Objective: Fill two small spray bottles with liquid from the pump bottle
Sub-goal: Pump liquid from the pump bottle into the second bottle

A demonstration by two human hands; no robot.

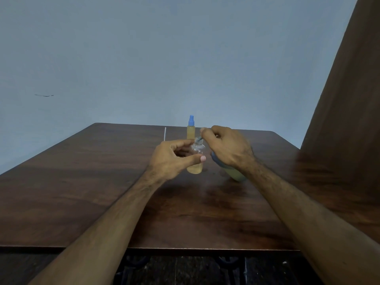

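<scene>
A small clear spray bottle (195, 163) stands uncapped on the wooden table (82, 182), with yellow liquid in its lower part. My left hand (174, 159) grips its body with thumb and fingers. My right hand (226, 149) hovers over the bottle's open neck and pinches a small clear piece at the mouth; what it is I cannot tell. Behind stands a second spray bottle (191, 129), full of yellow liquid, with a blue spray cap. The pump bottle (234, 173), with yellow-green liquid and a blue part, is mostly hidden under my right wrist.
A thin white straw-like tube (165, 134) lies on the table to the left of the bottles, near the far edge. A brown curtain (345, 120) hangs at the right, touching the table's right side. A blue wall rises behind.
</scene>
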